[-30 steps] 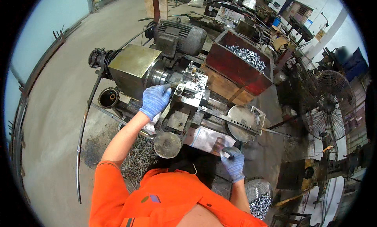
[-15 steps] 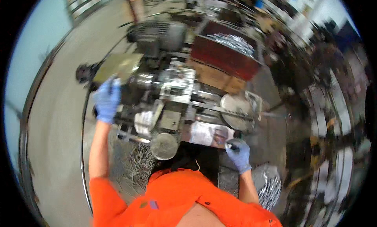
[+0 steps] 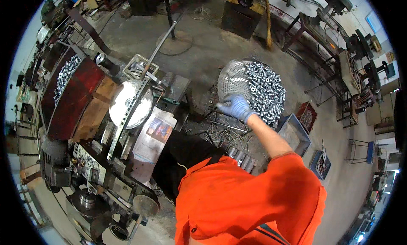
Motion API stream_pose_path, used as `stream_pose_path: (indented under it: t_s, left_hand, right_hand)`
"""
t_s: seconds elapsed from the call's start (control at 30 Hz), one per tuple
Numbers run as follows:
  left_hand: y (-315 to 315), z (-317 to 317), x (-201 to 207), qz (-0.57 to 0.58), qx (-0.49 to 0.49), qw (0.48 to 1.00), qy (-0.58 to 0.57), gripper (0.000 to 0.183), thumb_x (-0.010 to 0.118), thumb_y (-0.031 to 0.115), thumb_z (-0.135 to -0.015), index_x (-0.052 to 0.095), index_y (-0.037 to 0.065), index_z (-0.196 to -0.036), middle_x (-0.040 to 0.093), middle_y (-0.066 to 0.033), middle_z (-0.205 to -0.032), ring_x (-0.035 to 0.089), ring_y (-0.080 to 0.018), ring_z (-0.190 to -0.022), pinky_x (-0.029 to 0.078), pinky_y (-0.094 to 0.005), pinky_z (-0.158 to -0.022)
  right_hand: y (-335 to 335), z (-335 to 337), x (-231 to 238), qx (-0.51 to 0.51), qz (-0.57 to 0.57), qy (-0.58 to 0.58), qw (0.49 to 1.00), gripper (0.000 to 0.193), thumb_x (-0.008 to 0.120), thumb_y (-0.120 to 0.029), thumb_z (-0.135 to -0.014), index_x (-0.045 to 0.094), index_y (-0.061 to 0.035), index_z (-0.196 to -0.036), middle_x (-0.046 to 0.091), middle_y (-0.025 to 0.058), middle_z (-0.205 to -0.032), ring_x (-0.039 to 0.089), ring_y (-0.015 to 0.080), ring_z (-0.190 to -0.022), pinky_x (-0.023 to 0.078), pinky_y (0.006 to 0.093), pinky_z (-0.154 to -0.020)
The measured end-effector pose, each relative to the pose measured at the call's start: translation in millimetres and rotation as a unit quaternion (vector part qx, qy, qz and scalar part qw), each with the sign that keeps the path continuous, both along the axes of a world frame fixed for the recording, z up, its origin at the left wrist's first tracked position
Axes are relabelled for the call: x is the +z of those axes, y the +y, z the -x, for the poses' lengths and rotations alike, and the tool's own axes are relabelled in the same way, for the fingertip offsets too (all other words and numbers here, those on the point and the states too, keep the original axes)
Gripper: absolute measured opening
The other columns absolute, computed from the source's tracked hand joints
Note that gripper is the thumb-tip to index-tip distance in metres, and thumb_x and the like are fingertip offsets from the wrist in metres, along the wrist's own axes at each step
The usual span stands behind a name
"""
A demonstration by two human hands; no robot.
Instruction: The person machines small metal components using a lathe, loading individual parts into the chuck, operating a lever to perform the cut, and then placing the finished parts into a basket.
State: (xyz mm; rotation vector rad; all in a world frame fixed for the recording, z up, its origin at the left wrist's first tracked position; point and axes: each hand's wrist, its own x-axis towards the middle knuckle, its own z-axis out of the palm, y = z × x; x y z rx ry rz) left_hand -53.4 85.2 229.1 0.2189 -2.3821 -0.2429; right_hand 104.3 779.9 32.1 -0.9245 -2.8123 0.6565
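My right hand (image 3: 237, 107), in a blue-grey glove, is over the near-left edge of a round perforated metal tray (image 3: 231, 79). Its fingers are curled, and a dark bit shows between them that I cannot make out. Shiny short metal sleeves (image 3: 268, 90) are heaped on the tray's right side, just beyond the hand. My left hand is out of view. To the left stands a machine with a bright round disc (image 3: 127, 103), a perforated metal bar (image 3: 127, 122) across it, and a printed paper sheet (image 3: 154, 135) lying beside the disc.
A red bin (image 3: 76, 101) of similar metal parts stands at the far left. Right of the tray are a grey-blue rectangular tray (image 3: 294, 135), a small red box (image 3: 306, 116) and a blue bin (image 3: 320, 164). Metal rods (image 3: 229, 132) litter the floor below the tray.
The view has swung to the right. My right hand has moved from beside the paper sheet to the perforated tray. My left hand, earlier over the machine, has left the picture.
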Motion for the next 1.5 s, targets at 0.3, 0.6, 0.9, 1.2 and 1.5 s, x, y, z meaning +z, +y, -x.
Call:
stream_pose_path:
  t_s: [0.3,0.6,0.9,1.2,1.5]
  left_hand:
    - [-38,0,-29,-0.220,0.050,0.972,-0.057,0.046,0.056,0.034,-0.089,0.062,-0.010,-0.078,0.056,-0.0128,-0.057,0.039,-0.0195,-0.046,0.035,-0.0377,-0.047]
    - [-1,48,-32,-0.345,0.020,0.936,-0.073,0.033,0.055,0.033,-0.088,0.064,0.004,-0.102,0.060,0.0004,-0.074,0.048,-0.0071,-0.057,0.036,-0.0222,-0.048]
    - [-52,-18,-43,-0.412,0.048,0.907,0.077,0.030,0.056,0.029,-0.089,0.063,0.004,-0.104,0.056,-0.0005,-0.063,0.048,-0.0063,-0.047,0.038,-0.0194,-0.040]
    - [-11,0,-16,-0.137,0.055,0.987,-0.061,0.035,0.060,0.034,-0.082,0.061,0.014,-0.111,0.065,-0.0138,-0.080,0.064,-0.0283,-0.073,0.049,-0.0366,-0.068]
    - [-31,-9,-3,-0.057,0.005,0.994,-0.098,0.037,0.052,0.040,-0.086,0.061,0.015,-0.111,0.064,-0.0167,-0.083,0.062,-0.0311,-0.076,0.048,-0.0403,-0.069]
  right_hand:
    - [167,-20,-63,-0.116,-0.106,-0.263,0.952,0.061,0.060,-0.051,-0.073,0.060,-0.0025,-0.110,0.054,0.0197,-0.119,0.057,0.0332,-0.101,0.045,0.0381,-0.088]
    - [247,-27,-130,0.203,-0.138,-0.143,0.959,0.062,0.058,-0.046,-0.079,0.050,-0.0041,-0.124,0.052,0.0142,-0.125,0.049,0.0291,-0.114,0.038,0.0367,-0.097]
    - [169,13,-29,-0.017,-0.028,-0.159,0.987,0.047,0.064,-0.026,-0.076,0.056,0.0014,-0.113,0.059,0.0171,-0.114,0.055,0.0274,-0.108,0.042,0.0340,-0.093]
    - [36,100,23,0.034,0.284,0.199,0.937,0.026,0.063,-0.018,-0.083,0.064,0.0075,-0.090,0.066,0.0120,-0.087,0.056,0.0140,-0.090,0.043,0.0292,-0.082]
    - [-281,228,198,0.557,0.203,0.196,0.781,0.021,0.070,-0.016,-0.073,0.069,-0.0030,-0.088,0.060,0.0157,-0.111,0.057,0.0261,-0.105,0.043,0.0327,-0.089]
